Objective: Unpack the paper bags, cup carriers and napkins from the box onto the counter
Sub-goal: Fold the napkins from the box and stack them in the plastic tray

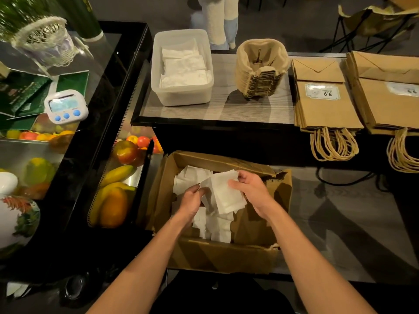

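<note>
An open cardboard box [217, 257] stands below the counter, with loose white napkins [217, 225] inside. Above it, my left hand [191, 201] and my right hand [252, 189] both grip one bunch of white napkins [224, 193], the left at its left edge, the right at its top right. On the counter [256, 109] sit a clear plastic tub [181, 96] holding more napkins, a stack of pulp cup carriers [260, 71], and two piles of brown paper bags [324, 103] with twine handles hanging over the edge.
A black display case [108, 91] with fruit stands at the left, a white timer [65, 107] on top beside green cards. A person's legs [217, 21] stand beyond the counter. Cables lie on the floor at the right.
</note>
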